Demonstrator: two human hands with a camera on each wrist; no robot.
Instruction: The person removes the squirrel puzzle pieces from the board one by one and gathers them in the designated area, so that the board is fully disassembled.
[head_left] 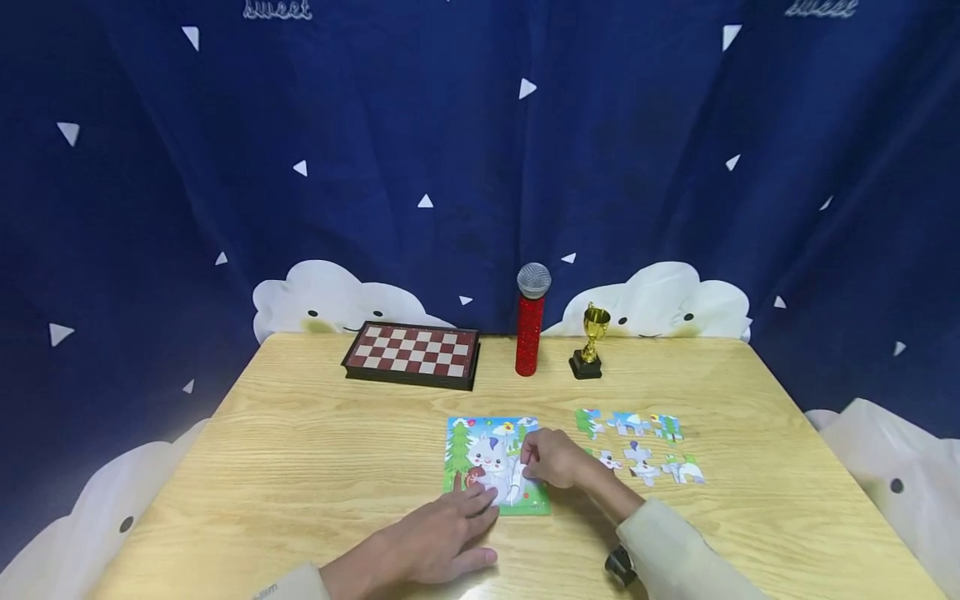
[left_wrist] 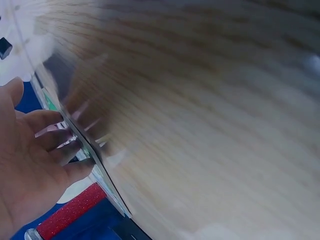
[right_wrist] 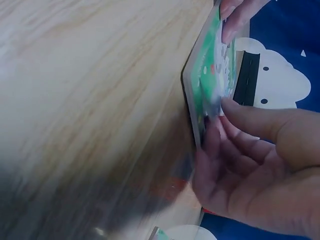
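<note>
A colourful cat jigsaw board (head_left: 491, 454) lies flat on the wooden table (head_left: 300, 450). My left hand (head_left: 472, 500) rests flat on its lower left corner, fingers straight; the left wrist view has those fingers (left_wrist: 55, 142) against the board's edge (left_wrist: 95, 160). My right hand (head_left: 534, 457) sits at the board's right side, fingers curled, pinching a puzzle piece on the board. In the right wrist view, thumb and fingers (right_wrist: 220, 125) close over the board's (right_wrist: 210, 75) surface. Several loose pieces (head_left: 637, 448) lie to the right of the board.
At the table's back stand a folded chessboard (head_left: 412, 352), a red glitter microphone (head_left: 531, 321) and a small gold trophy (head_left: 590, 342). A dark blue curtain (head_left: 480, 150) with white clouds hangs behind. A black wrist device (head_left: 621, 565) sits by my right sleeve.
</note>
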